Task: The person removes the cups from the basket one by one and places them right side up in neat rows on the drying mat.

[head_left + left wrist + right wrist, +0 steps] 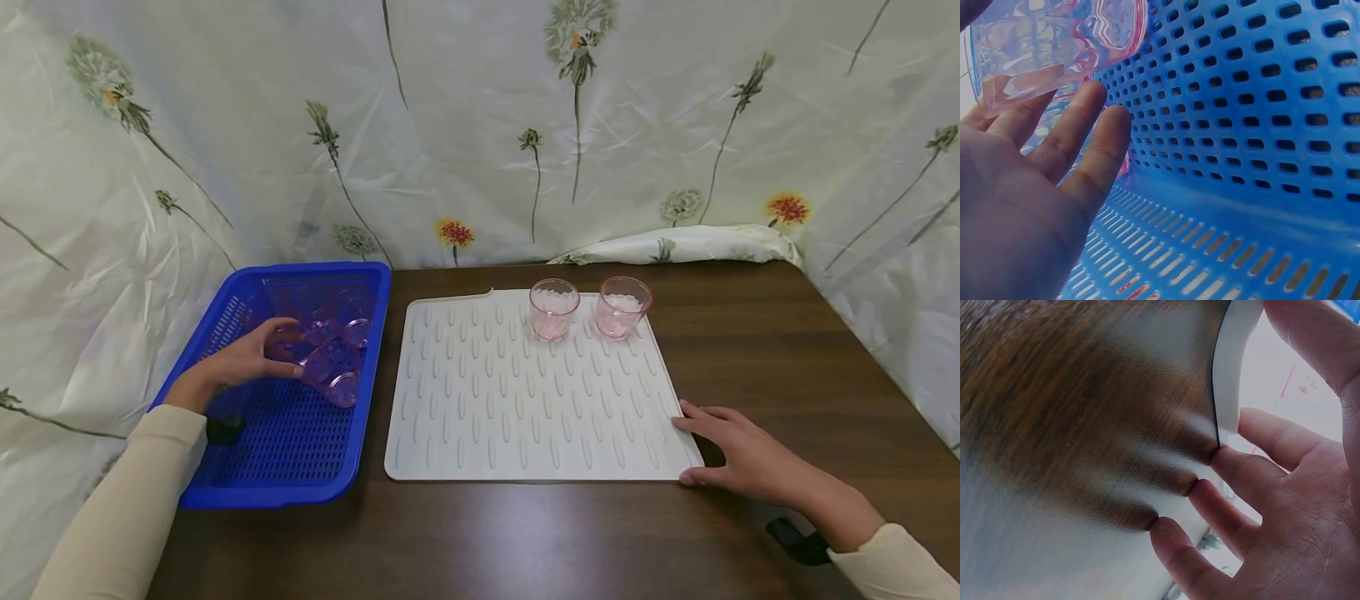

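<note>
In the head view my left hand reaches down into the blue basket, thumb and fingers around a clear pink glass. Up close in the left wrist view, this tilted glass lies between the thumb and fingers; the two nearest fingertips show free of it. More pink glasses lie beside it in the basket, overlapping. My right hand rests at the right edge of the white ribbed mat, fingers spread, with fingertips touching table and mat edge. Two pink glasses stand upright at the mat's back right.
A brown wooden table lies under the basket and mat. Behind and at both sides hangs a white flower-patterned cloth, with a folded part lying along the table's back edge. The basket's raised walls surround my left hand.
</note>
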A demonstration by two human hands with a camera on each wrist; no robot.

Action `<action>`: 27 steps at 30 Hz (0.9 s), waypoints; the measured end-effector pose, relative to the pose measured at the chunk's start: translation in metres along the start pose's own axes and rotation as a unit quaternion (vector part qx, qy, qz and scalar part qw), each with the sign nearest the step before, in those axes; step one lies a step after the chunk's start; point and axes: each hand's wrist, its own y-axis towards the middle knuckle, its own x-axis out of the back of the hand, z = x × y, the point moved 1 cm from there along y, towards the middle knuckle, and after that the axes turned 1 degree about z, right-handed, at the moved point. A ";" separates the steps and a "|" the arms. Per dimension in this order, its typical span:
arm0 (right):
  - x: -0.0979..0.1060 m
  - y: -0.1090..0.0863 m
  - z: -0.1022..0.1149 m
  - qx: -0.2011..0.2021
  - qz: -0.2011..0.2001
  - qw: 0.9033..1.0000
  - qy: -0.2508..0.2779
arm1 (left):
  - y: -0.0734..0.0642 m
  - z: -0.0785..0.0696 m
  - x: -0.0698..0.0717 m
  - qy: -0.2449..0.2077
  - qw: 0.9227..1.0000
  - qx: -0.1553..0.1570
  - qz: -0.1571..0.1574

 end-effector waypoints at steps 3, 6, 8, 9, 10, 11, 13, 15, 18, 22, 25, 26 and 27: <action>0.000 0.000 0.000 -0.002 0.002 1.000 0.001 | -0.001 -0.001 0.000 -0.001 1.000 0.002 0.003; -0.001 0.000 0.000 -0.001 0.000 1.000 0.000 | -0.001 -0.001 0.001 0.001 1.000 0.003 0.000; 0.000 0.000 0.000 0.000 -0.002 1.000 -0.001 | -0.002 -0.001 0.002 0.006 1.000 0.003 -0.004; 0.000 0.000 0.000 0.001 -0.003 1.000 -0.001 | -0.003 0.000 0.002 0.008 1.000 0.002 -0.007; 0.000 0.000 0.000 0.003 -0.004 1.000 -0.002 | -0.003 0.000 0.003 0.007 1.000 0.001 -0.011; 0.000 0.000 0.001 0.003 -0.004 1.000 -0.003 | -0.004 -0.001 0.004 0.008 1.000 0.000 -0.014; 0.000 0.000 0.001 0.002 -0.001 1.000 -0.003 | -0.007 0.000 0.006 0.010 1.000 -0.003 -0.020; 0.000 0.000 0.001 0.001 0.001 1.000 -0.002 | -0.011 -0.002 0.008 0.008 1.000 -0.001 -0.026; 0.000 0.000 0.002 0.000 0.002 1.000 -0.002 | -0.019 -0.006 0.014 0.017 0.999 0.007 -0.034; 0.001 0.000 0.002 0.002 -0.003 1.000 -0.003 | -0.033 -0.012 0.022 0.041 0.997 0.016 -0.057; 0.001 0.000 0.001 0.007 -0.007 1.000 -0.005 | -0.042 -0.017 0.029 0.058 0.994 0.011 -0.091; 0.001 0.000 0.000 0.010 -0.008 1.000 -0.006 | -0.044 -0.019 0.032 0.060 0.993 0.009 -0.104; 0.001 0.000 0.000 0.011 -0.009 1.000 -0.007 | -0.046 -0.021 0.034 0.061 0.991 0.006 -0.116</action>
